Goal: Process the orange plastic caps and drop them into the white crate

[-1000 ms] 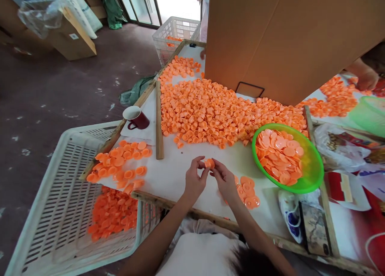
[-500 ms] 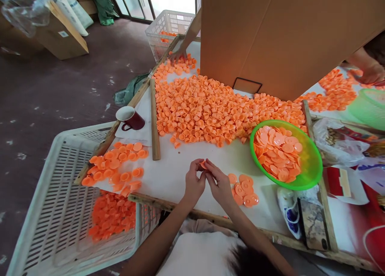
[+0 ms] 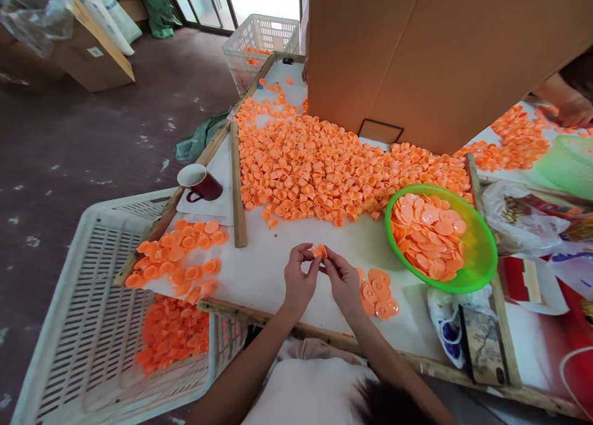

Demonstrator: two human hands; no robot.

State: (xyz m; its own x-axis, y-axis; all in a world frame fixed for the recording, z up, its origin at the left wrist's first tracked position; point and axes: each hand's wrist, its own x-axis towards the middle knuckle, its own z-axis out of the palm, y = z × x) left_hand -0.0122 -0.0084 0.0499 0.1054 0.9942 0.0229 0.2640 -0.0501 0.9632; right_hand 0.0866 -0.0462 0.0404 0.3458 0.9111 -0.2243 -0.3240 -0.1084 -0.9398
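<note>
My left hand [image 3: 300,277] and my right hand [image 3: 340,278] meet over the white table top, fingertips closed together on one small orange plastic cap [image 3: 319,252]. Fingers cover part of it. Beyond them spreads a large pile of orange cup-shaped caps [image 3: 306,165]. Several flat orange discs [image 3: 378,294] lie just right of my right hand. A bright green bowl [image 3: 482,252] farther right holds many more such discs. Off to the left, a small group of orange caps [image 3: 176,252] rests at the table corner.
A white plastic crate [image 3: 69,326] with orange pieces stands below the left edge. A dark red mug [image 3: 204,183] sits beside a wooden strip [image 3: 239,190]. A large cardboard box [image 3: 398,54] blocks the far side. A phone [image 3: 483,346] lies front right. Another person's hand [image 3: 574,110] shows far right.
The cap between my fingers has turned and shows more fully; my hands stay in nearly the same place. The other person's arm at the far left has drawn back behind the cardboard box.
</note>
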